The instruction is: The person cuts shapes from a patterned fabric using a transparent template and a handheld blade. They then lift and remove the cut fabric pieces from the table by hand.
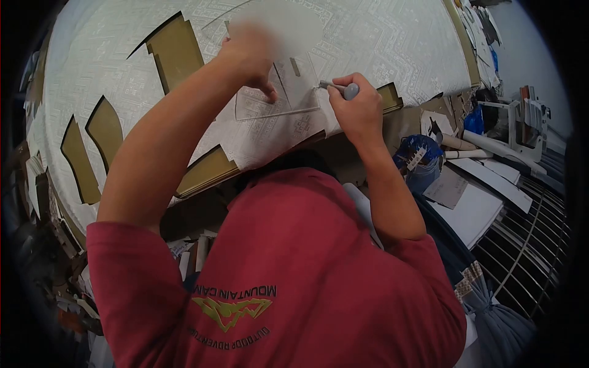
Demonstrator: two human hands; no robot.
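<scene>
In the head view my right hand (359, 105) is closed round a grey marker pen (351, 91), its thin end touching down by the right corner of a clear flat template (279, 103). The template lies on white patterned fabric (392, 43) and has straight edges and a slot. My left hand (251, 58) rests over the template's left part, thumb and fingers spread. A round blur hides some of its fingers and the template's far end. Olive-brown layers (175, 52) show through shaped cut-outs in the fabric.
Two curved cut-outs (104, 129) lie at the table's left. Along the near edge another olive-brown piece (211, 168) is exposed. To the right are a blue plastic bag (420, 150), rolled tubes (485, 144), card sheets (469, 202) and a wire rack (527, 245).
</scene>
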